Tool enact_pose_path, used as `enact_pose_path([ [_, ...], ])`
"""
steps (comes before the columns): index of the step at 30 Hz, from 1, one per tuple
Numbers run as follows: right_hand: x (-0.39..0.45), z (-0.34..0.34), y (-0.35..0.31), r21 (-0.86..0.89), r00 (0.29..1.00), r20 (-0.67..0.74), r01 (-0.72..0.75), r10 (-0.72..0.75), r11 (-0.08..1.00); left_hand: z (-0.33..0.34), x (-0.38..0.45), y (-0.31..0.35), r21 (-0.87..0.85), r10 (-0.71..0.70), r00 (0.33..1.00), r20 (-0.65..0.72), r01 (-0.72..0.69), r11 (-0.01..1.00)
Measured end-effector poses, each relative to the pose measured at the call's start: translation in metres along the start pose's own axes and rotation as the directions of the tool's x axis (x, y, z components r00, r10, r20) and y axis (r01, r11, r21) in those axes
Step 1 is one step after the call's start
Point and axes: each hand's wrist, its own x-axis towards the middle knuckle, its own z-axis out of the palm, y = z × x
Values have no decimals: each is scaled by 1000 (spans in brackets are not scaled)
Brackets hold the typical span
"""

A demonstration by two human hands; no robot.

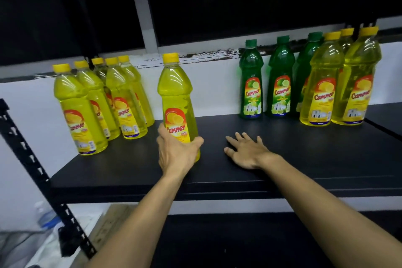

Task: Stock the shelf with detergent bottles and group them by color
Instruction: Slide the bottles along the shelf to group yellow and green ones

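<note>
The left hand [177, 151] grips an upright yellow plastic detergent bottle [176, 102]; just right, the right hand [245, 151] rests flat, fingers spread, on the black shelf [304, 159].

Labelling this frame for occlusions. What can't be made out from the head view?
- Rear yellow plastic detergent bottles in the left cluster: labels hidden by the front ones.
- Third green plastic bottle: label blocked by the yellow bottle in front.
- Held yellow bottle: base covered by the left hand.
- Right hand: whether the palm touches the black shelf board is unclear.
- Clear bottle at lower left: blurred.
</note>
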Motion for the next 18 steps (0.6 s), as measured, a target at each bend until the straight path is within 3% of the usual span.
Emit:
enact_pose_path([
  [9, 36, 2, -15, -25, 999, 1, -41, 41, 999, -50, 79, -59, 10, -113, 988, -109, 114, 993],
  [18, 40, 4, -13, -18, 999, -26, -36, 36, 999, -78, 124, -86, 182, -140, 969, -205, 179, 967],
])
